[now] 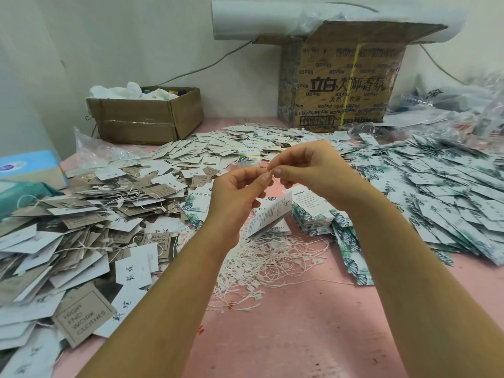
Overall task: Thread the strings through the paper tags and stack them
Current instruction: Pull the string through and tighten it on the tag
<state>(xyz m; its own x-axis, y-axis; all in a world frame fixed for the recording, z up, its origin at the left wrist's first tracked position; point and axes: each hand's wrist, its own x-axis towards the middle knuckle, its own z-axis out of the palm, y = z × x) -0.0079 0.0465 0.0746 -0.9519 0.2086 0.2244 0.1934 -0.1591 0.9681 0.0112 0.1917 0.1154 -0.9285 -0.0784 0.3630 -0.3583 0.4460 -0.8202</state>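
Both hands are raised over the pink table, fingertips meeting. My left hand (240,192) and my right hand (308,170) pinch the ends of a thin white string (270,174) between them. White paper tags with printed text (268,216) hang below the hands on that string, tilted. A tangle of loose white strings (272,266) lies on the table under my wrists. A neat stack of leaf-print tags (313,214) stands just right of the hanging tags.
Brown and white tags (81,241) are heaped at the left, leaf-print tags (436,192) at the right. A small open carton (144,118) and a tall printed carton (341,83) stand at the back. A blue tissue pack (30,167) lies far left.
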